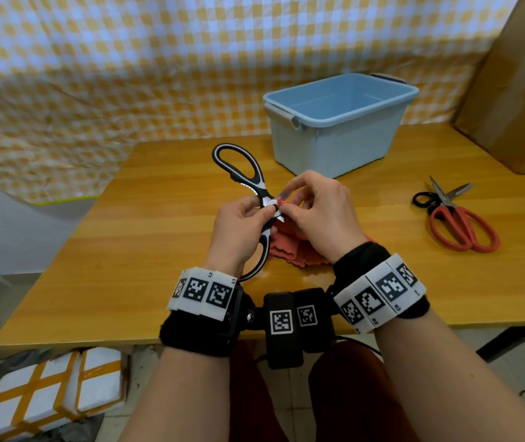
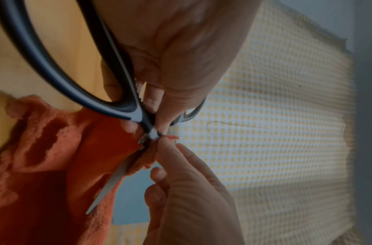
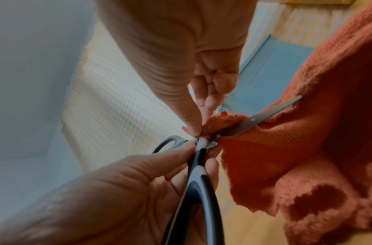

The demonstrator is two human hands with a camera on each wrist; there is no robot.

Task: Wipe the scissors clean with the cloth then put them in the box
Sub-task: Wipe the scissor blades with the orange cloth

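Note:
My left hand [image 1: 248, 215] grips the black-and-white scissors [image 1: 242, 167] near the pivot, above the middle of the table. One handle loop points away from me, the other lies under my left palm. My right hand [image 1: 312, 205] pinches a fold of the orange-red cloth [image 1: 289, 247] against the scissors beside the pivot. In the left wrist view the cloth [image 2: 55, 165] drapes round a bare steel blade [image 2: 109, 187]. The right wrist view shows the blade [image 3: 264, 117] poking out of the cloth [image 3: 285, 157]. The light blue box [image 1: 337, 122], with nothing in it, stands behind my hands.
A second pair of scissors with red handles [image 1: 459, 221] lies on the wooden table [image 1: 127, 250] to the right. A brown cardboard box [image 1: 519, 90] stands at the back right corner. A yellow-checked cloth [image 1: 127, 59] hangs behind the table.

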